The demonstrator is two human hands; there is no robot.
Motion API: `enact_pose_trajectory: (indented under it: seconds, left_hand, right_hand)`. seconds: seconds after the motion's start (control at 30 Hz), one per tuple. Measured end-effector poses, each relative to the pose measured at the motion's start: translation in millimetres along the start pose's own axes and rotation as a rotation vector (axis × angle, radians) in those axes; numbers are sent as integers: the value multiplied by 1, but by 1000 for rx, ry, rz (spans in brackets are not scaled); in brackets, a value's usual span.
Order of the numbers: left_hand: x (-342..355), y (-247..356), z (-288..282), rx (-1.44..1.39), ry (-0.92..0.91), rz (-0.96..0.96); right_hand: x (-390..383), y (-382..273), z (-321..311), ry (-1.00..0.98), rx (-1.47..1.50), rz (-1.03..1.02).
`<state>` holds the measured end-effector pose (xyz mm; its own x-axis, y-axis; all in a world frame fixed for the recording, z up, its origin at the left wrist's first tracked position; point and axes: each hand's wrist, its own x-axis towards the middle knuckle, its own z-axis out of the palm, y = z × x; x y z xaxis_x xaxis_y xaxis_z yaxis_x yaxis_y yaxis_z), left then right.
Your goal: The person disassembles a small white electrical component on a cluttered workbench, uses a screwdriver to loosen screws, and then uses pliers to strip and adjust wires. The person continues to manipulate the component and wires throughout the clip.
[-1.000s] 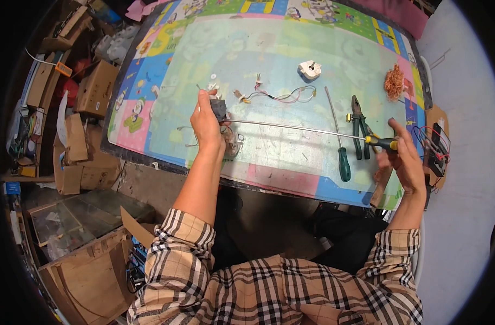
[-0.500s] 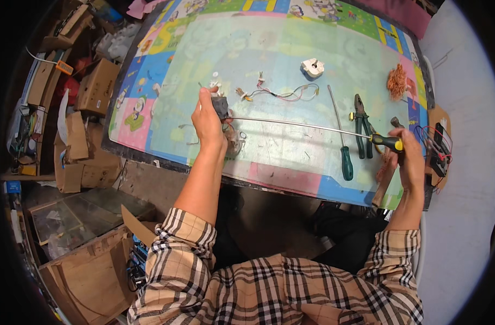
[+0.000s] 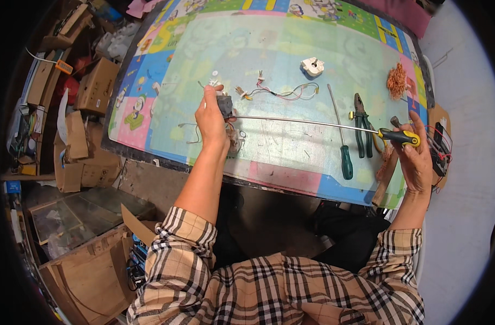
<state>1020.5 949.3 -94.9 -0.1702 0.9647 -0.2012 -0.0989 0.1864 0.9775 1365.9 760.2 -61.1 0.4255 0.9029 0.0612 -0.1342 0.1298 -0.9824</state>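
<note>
My left hand [image 3: 208,120] grips a small dark grey block-shaped part [image 3: 225,104], its fingers wrapped behind it. A long-shafted screwdriver with a black and yellow handle [image 3: 389,135] lies level across the table, its tip against the block's near right side. At the handle end, my right hand [image 3: 417,168] holds it loosely between thumb and fingers, one finger stretched upward. Beneath the block is a translucent brownish piece [image 3: 236,142], partly covered by my left wrist. Thin loose wires [image 3: 192,135] show to the left of that wrist.
On the table's patterned cover [image 3: 247,173] lie a wire harness [image 3: 283,96], a white rounded part [image 3: 312,67], a green-handled screwdriver [image 3: 346,162], pliers [image 3: 360,122], a copper wire tangle [image 3: 396,81] and a hammer [image 3: 386,185]. A black device with red wires [image 3: 440,157] sits right. Cardboard boxes [image 3: 97,86] stand left.
My right hand has shifted slightly right and loosened around the handle, its fingers more stretched. The screwdriver handle has moved a little to the right; the block has moved slightly right.
</note>
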Motion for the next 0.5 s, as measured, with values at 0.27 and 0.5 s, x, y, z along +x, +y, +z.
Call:
enact_pose_trajectory:
  seconds: [0.27,0.5]
  left_hand:
    - [4,-1,-5,7,25,26]
    - [4,-5,-4,25,53,41]
  right_hand:
    - [10,9,-33,-108,-173,329]
    - [7,1,2,39,-175,382]
